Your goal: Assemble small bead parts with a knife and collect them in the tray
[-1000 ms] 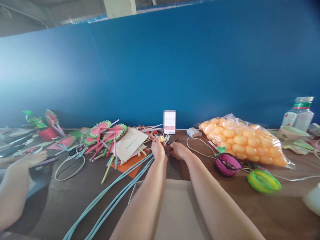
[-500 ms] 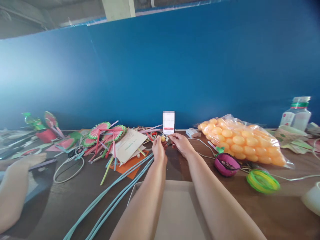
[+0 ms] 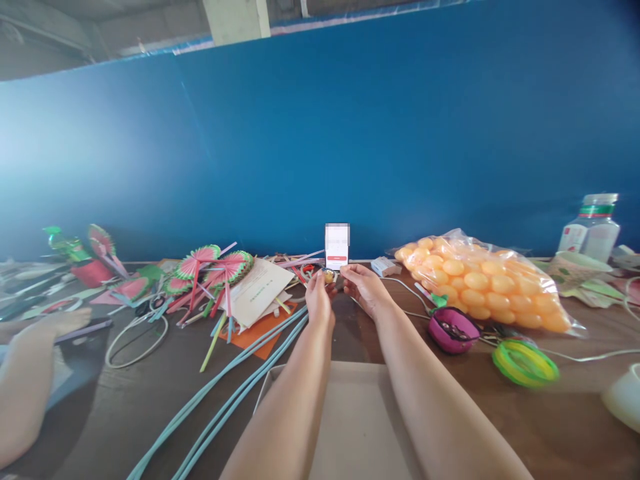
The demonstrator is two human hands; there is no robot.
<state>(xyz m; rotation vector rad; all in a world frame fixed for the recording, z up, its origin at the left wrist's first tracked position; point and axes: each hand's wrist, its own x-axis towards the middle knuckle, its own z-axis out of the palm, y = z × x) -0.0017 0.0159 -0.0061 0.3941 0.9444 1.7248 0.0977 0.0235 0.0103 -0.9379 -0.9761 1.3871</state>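
My left hand [image 3: 320, 300] is closed in a pinch on a small round golden bead or bell [image 3: 329, 277], held up above the table. Close beside it on the right, my right hand [image 3: 365, 288] has thumb and forefinger pressed together; whatever lies between them is too small to make out. Just behind both hands a phone [image 3: 337, 252] with a lit white screen stands upright against the blue partition. Under my forearms lies a shallow pale box or tray [image 3: 357, 413].
Paper fans [image 3: 230, 268], papers [image 3: 263, 290] and pale blue tubes [image 3: 235, 387] lie left. To the right are a bag of orange balls [image 3: 480, 283], a purple bowl [image 3: 454, 331] of small pieces, green-yellow rings [image 3: 526, 363] and a bottle [image 3: 593, 230]. Another person's arm [image 3: 30, 380] rests far left.
My right fingertips have shifted slightly, and the golden piece shows a little more clearly in my left fingers. Everything else stays nearly the same.
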